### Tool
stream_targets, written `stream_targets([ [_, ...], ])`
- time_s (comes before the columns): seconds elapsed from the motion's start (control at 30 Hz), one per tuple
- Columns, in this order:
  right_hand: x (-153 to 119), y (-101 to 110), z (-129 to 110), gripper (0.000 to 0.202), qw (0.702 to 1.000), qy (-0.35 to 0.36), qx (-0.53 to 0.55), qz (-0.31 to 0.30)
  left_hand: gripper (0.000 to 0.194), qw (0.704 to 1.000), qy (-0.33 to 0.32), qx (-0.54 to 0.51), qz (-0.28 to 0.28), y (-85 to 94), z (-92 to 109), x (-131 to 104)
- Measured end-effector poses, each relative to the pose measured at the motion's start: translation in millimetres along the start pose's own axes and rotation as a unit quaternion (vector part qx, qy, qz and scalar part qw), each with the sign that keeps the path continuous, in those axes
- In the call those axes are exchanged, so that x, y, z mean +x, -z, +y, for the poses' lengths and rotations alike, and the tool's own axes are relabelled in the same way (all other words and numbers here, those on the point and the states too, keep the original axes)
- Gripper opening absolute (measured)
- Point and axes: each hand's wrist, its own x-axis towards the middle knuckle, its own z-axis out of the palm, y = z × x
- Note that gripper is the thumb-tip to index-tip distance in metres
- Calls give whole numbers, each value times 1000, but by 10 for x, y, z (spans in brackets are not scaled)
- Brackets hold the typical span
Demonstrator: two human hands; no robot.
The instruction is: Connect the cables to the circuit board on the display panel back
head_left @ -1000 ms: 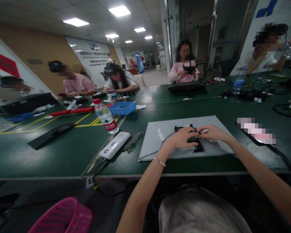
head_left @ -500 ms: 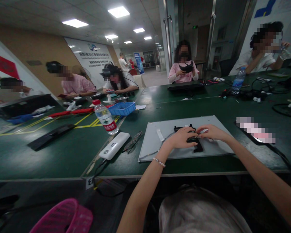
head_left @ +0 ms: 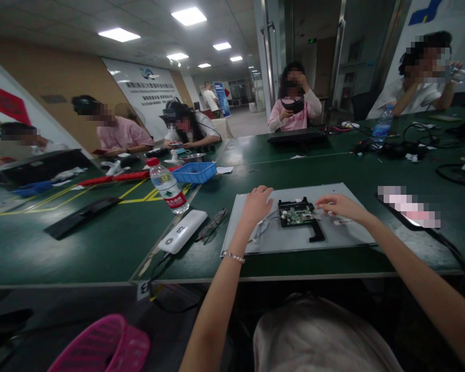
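Note:
On a grey flat panel (head_left: 232, 227) lies a black bracket (head_left: 316, 231) with a green circuit board (head_left: 294, 216) in it. My left hand (head_left: 259, 202) is over the panel's upper left part, apart from the board; its fingers are spread and bent, partly hidden from me. Thin pale cables (head_left: 261, 229) run below it, left of the board. My right hand (head_left: 339, 205) is at the bracket's right edge, fingers loosely bent and apart, with nothing visible in them. I cannot tell whether its fingertips touch the bracket. A small white label (head_left: 342, 222) shows on the panel below it.
Left of the panel are glasses (head_left: 213, 225), a white power bank (head_left: 183, 232), a water bottle (head_left: 169, 187) and a blue basket (head_left: 196, 173). To the right lies a phone (head_left: 406, 209) with a cable. A pink basket (head_left: 135, 343) stands below the table edge. Several people sit around.
My left hand has moved left off the circuit board, uncovering it, and now covers where a white strip lay. My right hand has drawn slightly right. The pale cables have shifted.

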Motion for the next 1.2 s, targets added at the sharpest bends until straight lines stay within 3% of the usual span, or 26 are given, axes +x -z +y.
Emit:
stream_targets([
  [0.13, -29, -25, -36, 27, 1000, -3, -6, -11, 43, 991, 126, 46, -1, -95, -263, -166],
  [0.3, -39, -20, -47, 28, 1000, -7, 2, -23, 45, 982, 187, -10, -31, -176, -472, -209],
  [0.43, -41, -26, -50, 27, 1000, -5, 3, -23, 37, 979, 198, -19, -43, -157, -503, -198],
  [0.63, -40, -30, -50, 29, 1000, 15, 4, -18, 29, 979, 204, -18, -12, -104, -476, -197],
  [0.93, -90, -75, -119, 28, 1000, 8, -11, -27, 24, 979, 197, -50, -15, -187, -458, -210],
  [1.1, -136, -71, -202, 27, 997, 60, -55, 2, 22, 980, 181, -82, 22, -38, -453, -222],
  [1.2, -260, -188, -319, 27, 989, 107, -95, 45, 20, 975, 164, -141, 55, 61, -448, -269],
])
